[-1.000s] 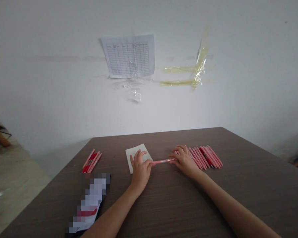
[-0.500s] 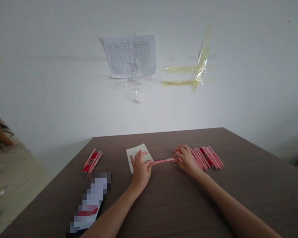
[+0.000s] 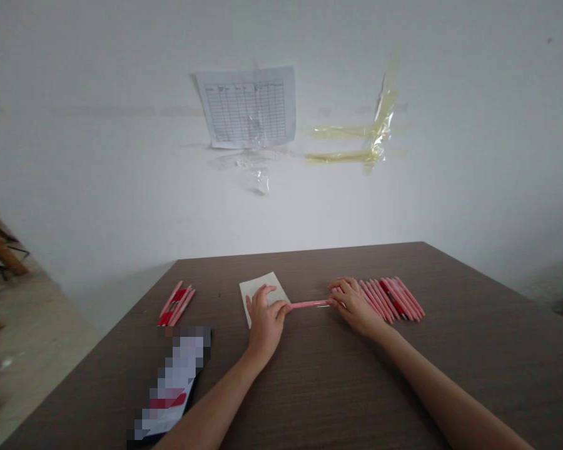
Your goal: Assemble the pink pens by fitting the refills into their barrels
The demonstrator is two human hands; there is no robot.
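Observation:
A slim pink pen point(image 3: 308, 304) stretches sideways between my two hands, just above or on the table. My left hand point(image 3: 266, 317) pinches its left end between thumb and forefinger, the other fingers raised over a cream card point(image 3: 249, 289). At its right end, the fingertips of my right hand point(image 3: 354, 305) close on the pen. Close beside my right hand lies a row of pink and red pens point(image 3: 398, 300), partly covered by that hand. A smaller group of pink and red pens point(image 3: 176, 304) rests at the table's left.
A blurred-out flat packet point(image 3: 173, 387) lies at the front left of the dark wooden table point(image 3: 323, 387), by my left forearm. Behind stands a white wall with a taped printed sheet point(image 3: 248, 109) and yellowish tape strips point(image 3: 378, 134).
My right hand's fingers have drawn together slightly around the pen's right end. My left hand keeps its pinch, and the pens on the table lie as before.

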